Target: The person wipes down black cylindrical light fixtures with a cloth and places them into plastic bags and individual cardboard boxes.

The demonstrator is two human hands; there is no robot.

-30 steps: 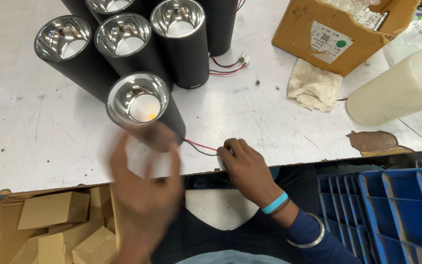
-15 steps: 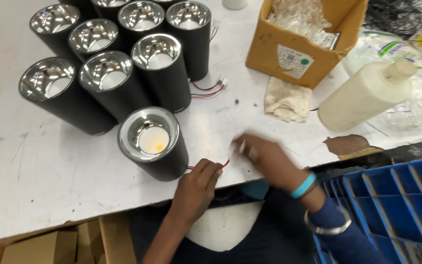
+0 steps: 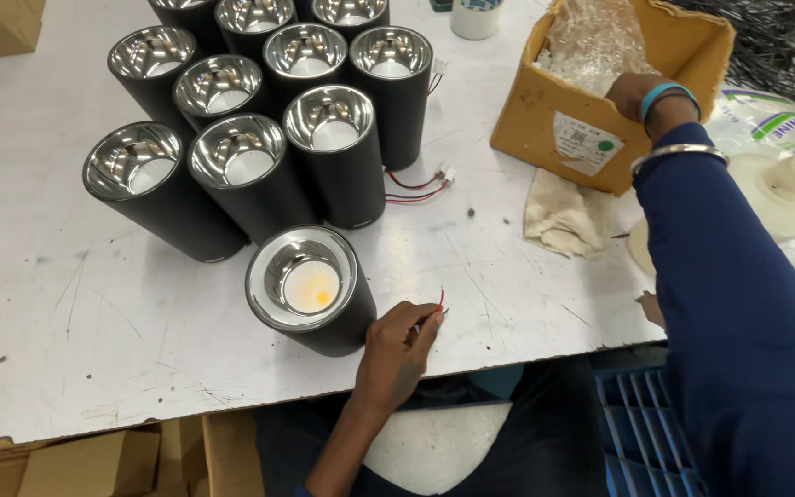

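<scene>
Left hand point(image 3: 396, 350) sits at the near edge of the surface point(image 3: 94, 340), fingers pinched shut on the thin red and black wires point(image 3: 438, 307) that trail from the nearest black cylinder lamp point(image 3: 310, 290). Half a second ago both hands were together at these wires; now only the left keeps them.

Right hand point(image 3: 635, 92) has gone far out to the cardboard box point(image 3: 591, 138) at the back right and is partly sunk among the clear plastic bags point(image 3: 600, 46) inside. Whether it is closed on anything, cannot tell. Judgement: wire ends held ready while a small part is fetched from the box.

The lamp stands upright, open end up, pale disc with an orange spot at its bottom. Behind it, a cluster of like lamps point(image 3: 259, 120) with mirror reflectors, one with red wires and a white plug point(image 3: 420, 182) lying beside it.

Surface: white, scratched. Crumpled cloth point(image 3: 563, 216) just in front of the box. Cream plastic bottle point(image 3: 784, 189) at right. Blue crates point(image 3: 646, 433) below the edge, brown cartons point(image 3: 75, 460) lower left. Tangle of dark cable point(image 3: 775, 37) far right.
</scene>
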